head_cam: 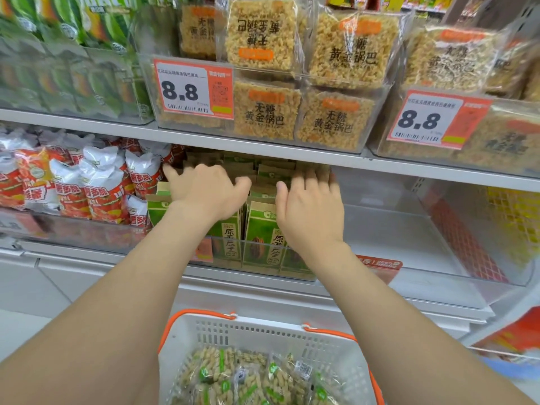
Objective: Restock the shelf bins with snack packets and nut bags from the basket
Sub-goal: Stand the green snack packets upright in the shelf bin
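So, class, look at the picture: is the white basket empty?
No, the white basket holds several clear nut bags with green labels, piled against one another.

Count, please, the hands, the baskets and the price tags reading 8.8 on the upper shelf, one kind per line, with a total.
Hands: 2 (left hand, right hand)
Baskets: 1 (basket)
Price tags reading 8.8: 2 (left price tag, right price tag)
Total: 5
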`<action>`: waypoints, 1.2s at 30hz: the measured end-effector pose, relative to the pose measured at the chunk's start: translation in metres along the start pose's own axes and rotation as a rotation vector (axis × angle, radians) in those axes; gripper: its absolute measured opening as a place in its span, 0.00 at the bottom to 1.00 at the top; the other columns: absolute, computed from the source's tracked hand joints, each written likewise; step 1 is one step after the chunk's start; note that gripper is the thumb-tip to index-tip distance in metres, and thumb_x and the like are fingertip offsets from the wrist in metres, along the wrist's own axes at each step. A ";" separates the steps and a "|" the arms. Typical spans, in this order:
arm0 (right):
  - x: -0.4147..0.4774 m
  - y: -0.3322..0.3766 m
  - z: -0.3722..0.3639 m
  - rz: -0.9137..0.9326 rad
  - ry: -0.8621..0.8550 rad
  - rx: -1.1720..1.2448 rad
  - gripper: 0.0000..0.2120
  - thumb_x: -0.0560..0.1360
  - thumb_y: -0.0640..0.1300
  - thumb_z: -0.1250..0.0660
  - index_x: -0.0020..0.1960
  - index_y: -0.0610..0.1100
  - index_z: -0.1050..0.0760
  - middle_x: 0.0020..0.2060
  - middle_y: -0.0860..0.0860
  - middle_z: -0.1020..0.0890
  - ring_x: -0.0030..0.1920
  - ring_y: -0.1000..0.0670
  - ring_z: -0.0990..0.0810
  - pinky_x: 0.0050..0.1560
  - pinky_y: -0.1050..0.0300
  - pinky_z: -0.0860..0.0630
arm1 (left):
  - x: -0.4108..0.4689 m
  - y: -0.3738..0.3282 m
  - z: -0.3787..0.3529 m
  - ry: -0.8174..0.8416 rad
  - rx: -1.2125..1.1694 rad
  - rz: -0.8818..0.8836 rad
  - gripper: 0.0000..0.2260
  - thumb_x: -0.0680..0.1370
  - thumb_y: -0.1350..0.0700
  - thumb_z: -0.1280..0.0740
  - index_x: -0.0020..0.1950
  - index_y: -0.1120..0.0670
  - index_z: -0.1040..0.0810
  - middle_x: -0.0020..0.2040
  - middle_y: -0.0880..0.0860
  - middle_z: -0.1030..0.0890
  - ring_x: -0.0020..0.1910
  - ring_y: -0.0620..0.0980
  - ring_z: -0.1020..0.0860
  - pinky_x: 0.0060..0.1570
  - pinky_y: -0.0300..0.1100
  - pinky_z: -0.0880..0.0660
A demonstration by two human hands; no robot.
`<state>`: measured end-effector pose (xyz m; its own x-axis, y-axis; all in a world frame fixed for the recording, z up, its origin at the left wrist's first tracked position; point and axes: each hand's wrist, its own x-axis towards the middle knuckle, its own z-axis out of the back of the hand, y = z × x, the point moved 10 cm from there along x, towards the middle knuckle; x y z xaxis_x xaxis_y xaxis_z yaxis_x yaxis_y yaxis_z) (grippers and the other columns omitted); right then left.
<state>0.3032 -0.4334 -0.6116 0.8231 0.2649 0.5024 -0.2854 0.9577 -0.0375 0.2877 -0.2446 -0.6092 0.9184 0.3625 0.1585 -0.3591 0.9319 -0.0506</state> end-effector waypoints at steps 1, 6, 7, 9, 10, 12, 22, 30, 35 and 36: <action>-0.003 0.007 0.004 0.018 -0.024 -0.008 0.29 0.86 0.57 0.53 0.58 0.40 0.19 0.55 0.39 0.16 0.59 0.36 0.20 0.72 0.37 0.35 | 0.002 0.002 -0.002 0.024 0.002 -0.007 0.34 0.79 0.33 0.52 0.63 0.55 0.19 0.62 0.61 0.19 0.67 0.65 0.26 0.75 0.71 0.48; 0.000 0.014 -0.029 -0.004 0.151 0.199 0.34 0.84 0.61 0.63 0.72 0.48 0.26 0.71 0.43 0.22 0.74 0.37 0.30 0.77 0.37 0.39 | 0.013 0.001 -0.017 0.146 -0.063 -0.073 0.33 0.81 0.35 0.54 0.70 0.54 0.24 0.69 0.62 0.23 0.69 0.64 0.27 0.73 0.62 0.38; 0.003 0.011 -0.037 -0.018 0.176 0.225 0.35 0.84 0.62 0.64 0.77 0.48 0.31 0.76 0.43 0.27 0.78 0.38 0.35 0.78 0.37 0.42 | 0.014 -0.001 -0.020 0.173 -0.068 -0.080 0.32 0.82 0.36 0.53 0.69 0.55 0.23 0.68 0.62 0.22 0.67 0.64 0.27 0.72 0.61 0.36; 0.009 0.007 -0.046 -0.023 0.184 0.218 0.35 0.83 0.62 0.64 0.80 0.48 0.35 0.79 0.44 0.32 0.80 0.39 0.38 0.79 0.36 0.43 | 0.015 -0.006 -0.023 0.196 -0.053 -0.092 0.31 0.83 0.37 0.54 0.68 0.55 0.21 0.67 0.62 0.22 0.65 0.63 0.25 0.68 0.58 0.33; 0.010 0.008 -0.048 -0.017 0.181 0.205 0.36 0.82 0.62 0.65 0.79 0.49 0.35 0.78 0.44 0.32 0.80 0.39 0.38 0.78 0.36 0.42 | 0.015 -0.009 -0.023 0.192 -0.034 -0.095 0.31 0.83 0.38 0.54 0.68 0.56 0.21 0.67 0.62 0.21 0.64 0.63 0.25 0.66 0.57 0.33; 0.011 0.010 -0.050 -0.010 0.184 0.188 0.37 0.81 0.62 0.67 0.78 0.51 0.33 0.77 0.43 0.31 0.78 0.38 0.36 0.77 0.34 0.41 | 0.016 -0.012 -0.024 0.183 -0.005 -0.086 0.31 0.83 0.39 0.54 0.67 0.56 0.21 0.66 0.61 0.21 0.63 0.63 0.24 0.63 0.56 0.32; 0.000 0.007 -0.043 0.052 0.242 0.290 0.32 0.83 0.63 0.63 0.73 0.50 0.32 0.71 0.44 0.24 0.75 0.38 0.32 0.77 0.34 0.42 | 0.012 -0.010 -0.020 0.057 0.030 -0.024 0.32 0.80 0.37 0.51 0.72 0.56 0.24 0.73 0.63 0.27 0.74 0.66 0.32 0.76 0.66 0.44; -0.007 0.007 -0.013 -0.005 0.129 0.214 0.28 0.84 0.61 0.59 0.62 0.48 0.25 0.55 0.44 0.16 0.59 0.38 0.21 0.64 0.39 0.29 | 0.013 -0.003 -0.026 0.157 0.008 -0.043 0.38 0.80 0.33 0.55 0.71 0.57 0.23 0.71 0.63 0.24 0.72 0.64 0.29 0.77 0.66 0.45; -0.005 0.018 -0.011 0.001 0.085 0.201 0.30 0.85 0.61 0.60 0.64 0.48 0.24 0.54 0.45 0.15 0.58 0.39 0.20 0.65 0.38 0.29 | 0.016 0.003 -0.028 0.209 -0.028 -0.072 0.36 0.80 0.31 0.55 0.65 0.55 0.20 0.67 0.60 0.21 0.68 0.62 0.27 0.74 0.63 0.40; -0.004 0.019 -0.014 0.000 0.091 0.210 0.30 0.85 0.61 0.60 0.63 0.48 0.24 0.54 0.45 0.15 0.58 0.39 0.20 0.65 0.38 0.29 | 0.017 0.003 -0.028 0.222 -0.040 -0.074 0.36 0.80 0.31 0.54 0.66 0.54 0.20 0.67 0.59 0.21 0.69 0.61 0.27 0.75 0.64 0.41</action>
<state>0.3014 -0.4149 -0.6259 0.8614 0.2834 0.4216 -0.3736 0.9158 0.1477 0.3071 -0.2350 -0.6340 0.9576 0.2822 -0.0577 -0.2864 0.9542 -0.0866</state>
